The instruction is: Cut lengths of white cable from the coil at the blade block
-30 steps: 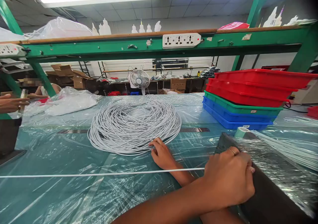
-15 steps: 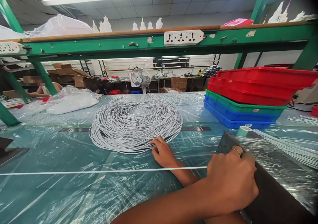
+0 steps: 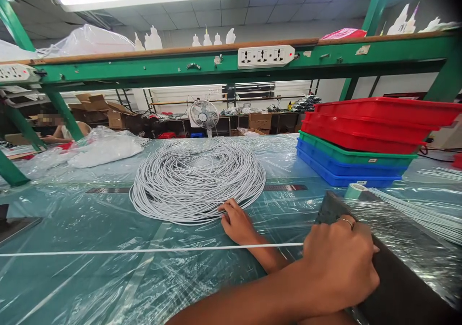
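Note:
My arms cross, the left over the right. My left hand [image 3: 341, 262], with a ring on one finger, is closed around a white cable [image 3: 151, 250] at the right side of the bench. The cable runs taut and nearly level from this hand out past the left edge of the view. Further in, my right hand [image 3: 238, 223] rests at the near right edge of a large coil of pale grey-white cable [image 3: 198, 181]. Its fingers are loosely bent and apart, the tips touching the coil's outer strands. My left forearm hides part of the right one.
A dark, film-wrapped block [image 3: 397, 267] lies beside my left hand, with cut white cables [image 3: 415, 214] behind it. Stacked red, green and blue trays [image 3: 357, 159] stand at back right. A metal ruler [image 3: 285, 187] passes under the coil. A person [image 3: 68, 130] sits far left.
My left hand has shifted slightly right and down with the cable still in it. My right hand stays at the coil's edge.

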Demonstrator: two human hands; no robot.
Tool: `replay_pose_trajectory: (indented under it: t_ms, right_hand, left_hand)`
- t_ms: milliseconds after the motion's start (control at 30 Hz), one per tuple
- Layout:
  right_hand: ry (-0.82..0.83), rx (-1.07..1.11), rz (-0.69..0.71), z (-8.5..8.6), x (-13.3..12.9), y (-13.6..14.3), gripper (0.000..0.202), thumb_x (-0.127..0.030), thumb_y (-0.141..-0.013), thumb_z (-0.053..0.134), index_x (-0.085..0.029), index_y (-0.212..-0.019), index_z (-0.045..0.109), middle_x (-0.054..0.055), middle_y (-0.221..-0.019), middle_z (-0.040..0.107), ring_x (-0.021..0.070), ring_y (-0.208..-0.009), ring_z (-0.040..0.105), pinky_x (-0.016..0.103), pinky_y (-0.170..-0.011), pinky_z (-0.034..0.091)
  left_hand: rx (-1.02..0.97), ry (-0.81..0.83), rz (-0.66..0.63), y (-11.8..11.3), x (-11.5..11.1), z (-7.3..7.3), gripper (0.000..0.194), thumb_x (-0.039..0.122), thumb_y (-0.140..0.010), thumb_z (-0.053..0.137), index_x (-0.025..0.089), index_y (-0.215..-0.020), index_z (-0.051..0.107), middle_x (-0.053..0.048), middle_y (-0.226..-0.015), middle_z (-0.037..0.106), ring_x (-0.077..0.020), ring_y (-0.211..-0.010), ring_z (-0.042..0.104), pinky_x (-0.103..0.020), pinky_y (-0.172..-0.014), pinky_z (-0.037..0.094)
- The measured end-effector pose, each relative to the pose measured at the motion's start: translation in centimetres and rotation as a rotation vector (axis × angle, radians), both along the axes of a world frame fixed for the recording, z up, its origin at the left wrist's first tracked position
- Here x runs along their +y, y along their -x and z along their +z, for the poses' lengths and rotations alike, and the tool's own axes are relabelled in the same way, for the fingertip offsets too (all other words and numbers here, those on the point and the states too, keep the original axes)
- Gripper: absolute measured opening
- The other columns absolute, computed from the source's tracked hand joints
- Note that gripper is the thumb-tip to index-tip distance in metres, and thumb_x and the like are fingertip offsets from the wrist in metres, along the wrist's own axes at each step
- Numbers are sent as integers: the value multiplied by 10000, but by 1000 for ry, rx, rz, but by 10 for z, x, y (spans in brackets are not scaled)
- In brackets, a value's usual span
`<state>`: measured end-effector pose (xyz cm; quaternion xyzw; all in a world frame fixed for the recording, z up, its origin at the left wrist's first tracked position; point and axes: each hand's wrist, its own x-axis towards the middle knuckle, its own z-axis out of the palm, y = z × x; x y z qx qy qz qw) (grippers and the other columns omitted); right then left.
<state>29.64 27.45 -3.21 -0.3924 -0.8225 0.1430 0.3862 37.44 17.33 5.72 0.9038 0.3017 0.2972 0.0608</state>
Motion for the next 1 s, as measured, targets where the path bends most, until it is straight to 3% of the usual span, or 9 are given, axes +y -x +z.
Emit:
replay_pose_trajectory:
  t_ms: [333,667,1000]
  right_hand:
    - [5,-8,-17,0,-1,1,234,-114,-829,456,-204,-1012,571,31,-1024,510,91,-668,505,229,-673,410]
    - [-8,-25,-12,-3,1,1,185,-181,-874,441,-204,-1015,557,33,-1019,506,93,-642,500,231,-604,384]
    - [-2,-25,-43,0,-1,3,190,-138,-838,468,-204,-988,565,29,-1015,514,96,-679,507,227,-656,394]
  left_hand:
    - [9,-35,-9,1,2,0,142,209,-866,610,142,-927,500,-25,-924,484,-230,-609,498,-416,-504,551]
    - [44,-50,-14,0,1,2,155,161,-826,617,134,-928,504,-36,-934,497,-222,-628,510,-340,-512,538]
    - [60,-40,-20,2,-1,4,142,161,-829,611,138,-935,520,-26,-965,505,-215,-641,525,-327,-532,540]
